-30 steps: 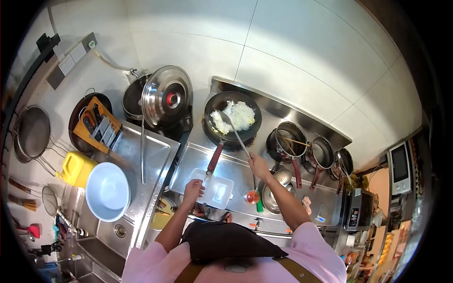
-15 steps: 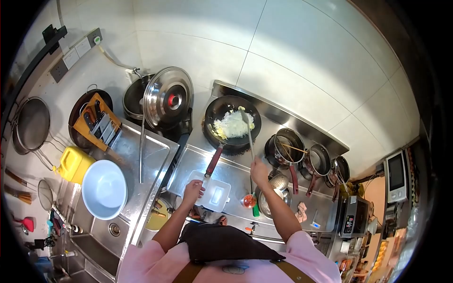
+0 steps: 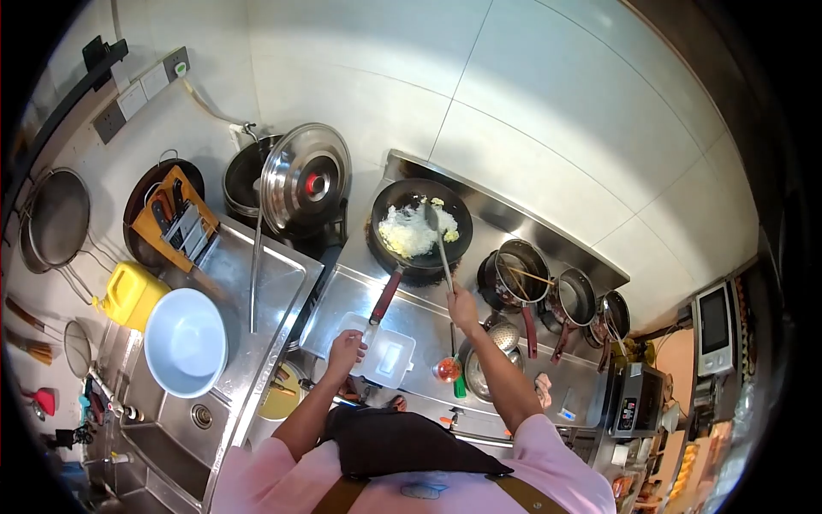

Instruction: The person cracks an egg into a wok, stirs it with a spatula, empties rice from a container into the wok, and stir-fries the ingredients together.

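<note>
My right hand (image 3: 462, 307) is closed around the handle of a long metal spatula (image 3: 443, 257), whose head rests in the food. That food (image 3: 408, 231) is white with yellow, egg-like bits and lies in a dark frying pan (image 3: 454, 248) on the stove. The pan's red handle (image 3: 386, 296) points toward me. My left hand (image 3: 347, 349) has curled fingers near the end of this handle, beside a white plastic container (image 3: 390, 358); whether it grips anything is unclear. Below my right hand are a small bowl of red bits (image 3: 446, 369) and a green-handled brush (image 3: 460, 387).
Several pots stand right of the pan, including one holding chopsticks (image 3: 533, 273). A large lid (image 3: 306, 184) leans over a pot at the left. A knife block (image 3: 163, 218), yellow jug (image 3: 134, 295) and pale blue basin (image 3: 186, 343) stand near the sink (image 3: 175, 441).
My right hand and the spatula have shifted slightly left, and the spatula head has moved left through the food. The white food has spread toward the pan's left. My left hand has barely moved.
</note>
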Tool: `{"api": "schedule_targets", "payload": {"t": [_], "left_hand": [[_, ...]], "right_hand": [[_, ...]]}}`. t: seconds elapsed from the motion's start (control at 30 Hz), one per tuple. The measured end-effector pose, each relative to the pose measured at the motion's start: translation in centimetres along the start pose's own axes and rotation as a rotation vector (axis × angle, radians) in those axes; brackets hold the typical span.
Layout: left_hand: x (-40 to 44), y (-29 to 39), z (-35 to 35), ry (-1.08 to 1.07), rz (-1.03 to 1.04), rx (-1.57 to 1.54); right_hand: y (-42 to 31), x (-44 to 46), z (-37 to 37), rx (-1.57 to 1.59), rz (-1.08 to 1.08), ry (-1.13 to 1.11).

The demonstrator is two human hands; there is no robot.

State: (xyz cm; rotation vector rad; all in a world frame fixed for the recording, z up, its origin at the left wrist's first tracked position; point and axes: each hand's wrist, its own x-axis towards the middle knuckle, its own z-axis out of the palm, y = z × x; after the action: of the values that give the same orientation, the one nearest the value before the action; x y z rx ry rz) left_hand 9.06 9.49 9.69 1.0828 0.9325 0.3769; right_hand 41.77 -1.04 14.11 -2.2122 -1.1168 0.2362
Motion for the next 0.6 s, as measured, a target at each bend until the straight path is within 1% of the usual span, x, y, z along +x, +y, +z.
{"api": "schedule_targets", "payload": {"t": [0.07, 0.17, 0.27, 0.3, 0.37, 0.4, 0.43, 0.47, 0.53, 0.6], "left_hand": [[1.5, -0.3, 0.2, 0.017, 0.068, -0.02], [4.9, -1.3, 1.1, 0.025, 0.207, -0.097], [6.3, 2.9, 3.3, -0.001, 0.171, -0.061], [6.9, 4.3, 4.1, -0.046, 0.115, -0.071], [8.5, 6.4, 5.7, -0.141, 0.01, -0.088], [9.1, 6.9, 6.0, -0.209, -0.044, -0.03], [10.3, 6.7, 6.2, -0.273, -0.097, 0.028], [10.7, 7.0, 6.3, -0.336, -0.15, 0.086], [10.6, 6.6, 7.5, -0.274, -0.11, 0.141], [10.9, 5.3, 8.1, -0.237, -0.07, 0.176]], "right_hand": [[-1.9, -0.8, -1.1, 0.096, 0.22, -0.109], [-7.9, -2.5, -6.6, 0.705, 0.596, -0.271], [-9.0, -2.2, -9.0, 1.076, 0.743, -0.175], [-10.1, -2.1, -10.4, 1.159, 0.765, -0.19], [-11.1, -0.9, -11.0, 1.267, 0.884, -0.146], [-11.3, -0.3, -11.3, 1.32, 0.941, -0.124], [-10.4, 0.6, -10.7, 1.438, 0.913, -0.155], [-10.1, 1.9, -10.2, 1.424, 0.936, -0.112], [-9.7, 5.6, -8.8, 1.397, 0.982, -0.034], [-8.2, 10.3, -7.8, 1.327, 0.957, -0.114]]}}
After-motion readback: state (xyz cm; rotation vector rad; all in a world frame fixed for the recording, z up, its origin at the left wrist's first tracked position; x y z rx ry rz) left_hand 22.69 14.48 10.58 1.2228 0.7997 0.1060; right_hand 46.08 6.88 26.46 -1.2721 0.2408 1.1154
